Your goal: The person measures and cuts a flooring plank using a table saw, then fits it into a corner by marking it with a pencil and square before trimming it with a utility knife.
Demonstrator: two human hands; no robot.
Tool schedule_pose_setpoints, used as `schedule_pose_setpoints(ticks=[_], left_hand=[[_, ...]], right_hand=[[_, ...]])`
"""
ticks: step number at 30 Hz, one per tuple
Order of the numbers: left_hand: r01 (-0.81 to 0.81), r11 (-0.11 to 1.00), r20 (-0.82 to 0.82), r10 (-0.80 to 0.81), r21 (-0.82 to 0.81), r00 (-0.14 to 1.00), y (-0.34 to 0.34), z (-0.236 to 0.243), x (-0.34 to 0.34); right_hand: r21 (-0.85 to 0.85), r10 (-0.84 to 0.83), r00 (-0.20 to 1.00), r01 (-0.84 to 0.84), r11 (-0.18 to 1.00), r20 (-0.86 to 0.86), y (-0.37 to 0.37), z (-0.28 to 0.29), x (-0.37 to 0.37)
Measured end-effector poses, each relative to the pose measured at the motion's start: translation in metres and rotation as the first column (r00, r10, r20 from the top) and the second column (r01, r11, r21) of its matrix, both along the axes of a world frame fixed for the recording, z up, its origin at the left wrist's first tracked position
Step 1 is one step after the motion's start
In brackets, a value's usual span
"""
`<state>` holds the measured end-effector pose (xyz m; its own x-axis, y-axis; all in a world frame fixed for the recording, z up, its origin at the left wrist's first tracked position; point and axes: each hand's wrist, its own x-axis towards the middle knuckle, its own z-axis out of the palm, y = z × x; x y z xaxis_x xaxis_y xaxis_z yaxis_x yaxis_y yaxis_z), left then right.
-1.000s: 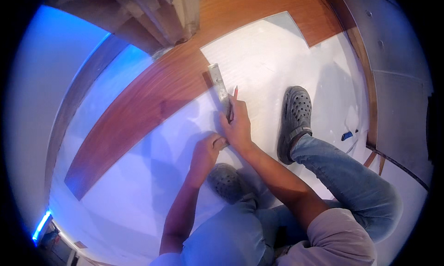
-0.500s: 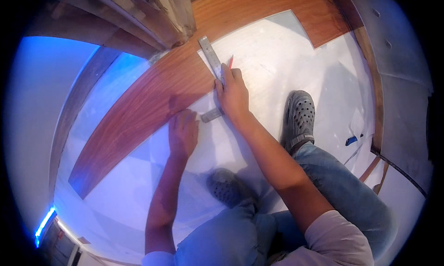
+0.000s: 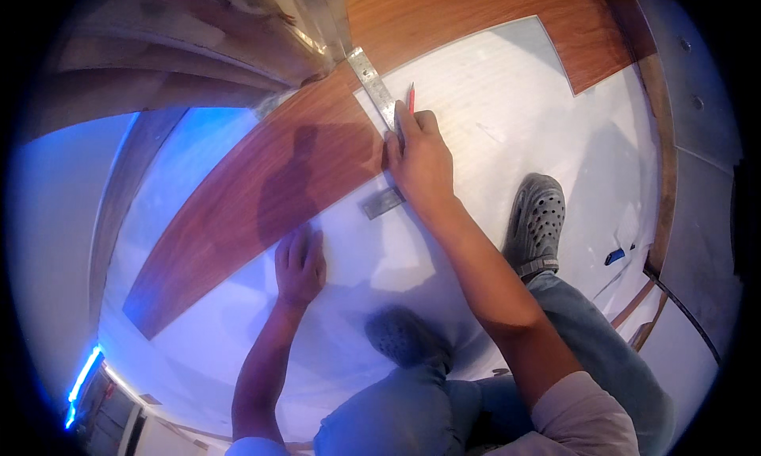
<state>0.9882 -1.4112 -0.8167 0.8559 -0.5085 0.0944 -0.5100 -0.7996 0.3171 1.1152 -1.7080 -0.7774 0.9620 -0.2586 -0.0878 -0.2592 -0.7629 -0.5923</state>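
My right hand (image 3: 424,155) is closed on a metal try square (image 3: 371,79), whose long blade lies across the wood-grain board near the inner corner of its cut edge. The short arm of the square (image 3: 382,203) shows below my fingers on the white surface. A red pencil (image 3: 411,99) sticks up from the same hand, point away from me. My left hand (image 3: 301,266) rests with fingers extended and slightly bent at the near edge of the reddish-brown board (image 3: 238,218). Its fingertips are in shadow, so whether they press on the board I cannot tell.
White sheeting (image 3: 491,139) spreads under and beside the board. My grey clog (image 3: 539,218) stands on it at right, the other clog (image 3: 404,337) nearer. A small blue object (image 3: 614,256) lies far right. Plastic-draped material (image 3: 261,36) hangs at upper left; a blue light strip (image 3: 82,388) glows lower left.
My left hand has drawn back toward me and left along the board's edge. My right hand has shifted the square and pencil slightly farther away. The whole view has also moved a little.
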Motion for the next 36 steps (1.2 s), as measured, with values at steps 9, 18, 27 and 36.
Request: schedule_pose_setpoints(ticks=[9,18,27,36], left_hand=[[-0.004,0.999,-0.041,0.003,-0.034,0.999,0.0003,0.0008,0.0018],[-0.011,0.999,0.007,0.012,-0.052,1.0,-0.0017,0.0016,0.0054],[-0.025,0.997,0.012,0.026,-0.078,1.0,-0.0021,0.0019,0.0051],[-0.034,0.995,-0.025,0.032,-0.096,0.999,-0.0031,0.0034,0.0057]], right_hand=[[0.024,-0.002,1.0,0.003,1.0,-0.018,-0.0016,-0.0012,0.0042],[0.037,0.0,1.0,-0.001,0.999,0.01,-0.0023,-0.0024,0.0043],[0.003,0.016,1.0,-0.016,1.0,0.017,-0.0016,-0.002,0.0037],[0.02,0.0,1.0,0.0,1.0,-0.007,0.0001,-0.0017,0.0027]])
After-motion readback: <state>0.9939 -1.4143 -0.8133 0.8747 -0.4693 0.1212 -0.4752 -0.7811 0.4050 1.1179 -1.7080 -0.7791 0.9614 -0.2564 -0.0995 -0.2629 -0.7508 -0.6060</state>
